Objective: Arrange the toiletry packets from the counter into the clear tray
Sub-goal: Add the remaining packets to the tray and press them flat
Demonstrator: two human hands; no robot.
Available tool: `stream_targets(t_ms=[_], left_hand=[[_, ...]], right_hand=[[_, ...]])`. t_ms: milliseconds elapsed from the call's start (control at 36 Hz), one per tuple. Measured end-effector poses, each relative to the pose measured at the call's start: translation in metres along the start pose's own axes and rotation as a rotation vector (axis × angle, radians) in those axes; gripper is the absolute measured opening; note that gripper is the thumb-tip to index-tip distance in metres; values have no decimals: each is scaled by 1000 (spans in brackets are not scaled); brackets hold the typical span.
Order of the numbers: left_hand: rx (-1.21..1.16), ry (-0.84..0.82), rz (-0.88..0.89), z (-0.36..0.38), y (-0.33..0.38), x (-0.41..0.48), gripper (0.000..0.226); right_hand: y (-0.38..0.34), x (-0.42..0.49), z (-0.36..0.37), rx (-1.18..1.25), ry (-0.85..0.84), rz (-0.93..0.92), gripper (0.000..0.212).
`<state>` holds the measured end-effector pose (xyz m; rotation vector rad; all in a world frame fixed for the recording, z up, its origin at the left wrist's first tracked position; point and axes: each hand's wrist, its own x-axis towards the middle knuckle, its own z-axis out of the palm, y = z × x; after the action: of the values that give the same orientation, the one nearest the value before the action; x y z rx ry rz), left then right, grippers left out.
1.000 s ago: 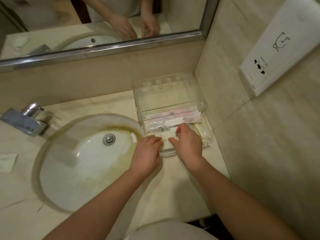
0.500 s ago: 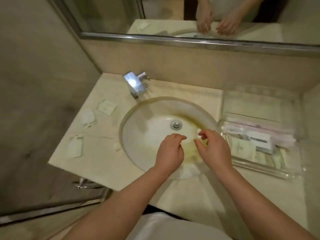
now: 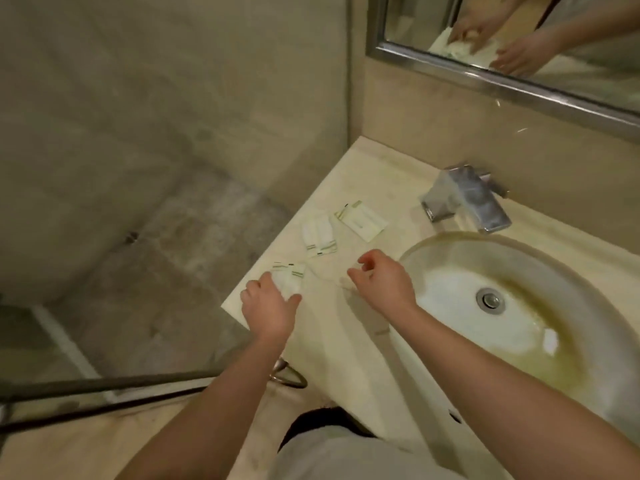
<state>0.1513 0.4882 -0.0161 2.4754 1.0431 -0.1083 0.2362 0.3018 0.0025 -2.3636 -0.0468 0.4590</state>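
Note:
Three white toiletry packets with green stripes lie on the beige counter point(image 3: 346, 327) left of the sink. The nearest packet point(image 3: 290, 276) is at the counter's left edge, and my left hand point(image 3: 268, 306) rests its spread fingers on its near end without lifting it. A second packet point(image 3: 318, 237) lies farther back, and a third, larger packet point(image 3: 361, 220) sits near the faucet. My right hand point(image 3: 381, 285) hovers over the counter between the packets and the basin, fingers loosely curled and holding nothing. The clear tray is out of view.
An oval basin point(image 3: 512, 306) with yellow staining fills the right side, with a chrome faucet point(image 3: 467, 199) behind it. A mirror point(image 3: 519, 46) hangs above. The counter drops off at its left edge to the tiled floor point(image 3: 156, 254). A metal ring point(image 3: 289, 375) hangs under the front edge.
My view has swung left, away from the clear tray. Both hands moved from the tray across the basin to the packets on the left counter; my left hand now touches the nearest packet.

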Motion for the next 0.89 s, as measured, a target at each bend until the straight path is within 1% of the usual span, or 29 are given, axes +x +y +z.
stream_targets(t_ms=[56, 111, 167, 222, 278, 306, 361, 389, 445, 528, 556, 584, 639, 695, 723, 778, 834, 889], left_hand=[[-72, -60, -12, 1, -4, 9, 64], [-194, -81, 27, -2, -8, 13, 46], [-235, -35, 117, -6, -11, 15, 25], [-252, 37, 187, -10, -15, 17, 18], [-306, 95, 229, -17, -18, 17, 18], [-337, 116, 252, -22, -20, 16, 23], [-408, 120, 290, -30, -23, 14, 32], [-425, 100, 296, -34, -23, 13, 33], [-418, 32, 316, -40, -21, 13, 33], [-434, -99, 349, -48, -12, 12, 34], [-455, -139, 340, -52, -9, 12, 31], [-478, -176, 339, -54, -6, 11, 30], [-490, -227, 370, -58, 2, 7, 34], [-491, -219, 470, -62, 13, 2, 28], [-495, -209, 514, -63, 20, -1, 31], [-511, -213, 568, -62, 35, -8, 45], [-541, -241, 619, -59, 53, -21, 49], [-604, -304, 673, -54, 76, -38, 51]], right_hand=[[-21, 20, 15, -22, 2, 20, 41], [-39, 36, 29, -39, 22, 49, 46], [-52, 48, 41, -70, 58, 63, 52], [-63, 58, 52, -140, 105, 65, 58], [-70, 66, 59, -222, 144, 73, 62], [-72, 70, 62, -258, 155, 76, 63], [-75, 76, 68, -308, 160, 84, 63], [-75, 79, 70, -300, 156, 94, 60], [-74, 83, 70, -181, 139, 107, 47], [-70, 81, 64, 143, 66, 96, 13], [-67, 78, 59, 233, 58, 89, 10], [-63, 74, 53, 303, 71, 81, 13], [-53, 60, 35, 367, 161, 30, 26], [-38, 41, 12, 437, 283, -18, 44], [-30, 29, 0, 490, 335, -21, 49], [-10, 4, -26, 593, 437, -11, 55], [12, -22, -51, 732, 520, 7, 56], [34, -49, -76, 835, 593, 19, 55]])
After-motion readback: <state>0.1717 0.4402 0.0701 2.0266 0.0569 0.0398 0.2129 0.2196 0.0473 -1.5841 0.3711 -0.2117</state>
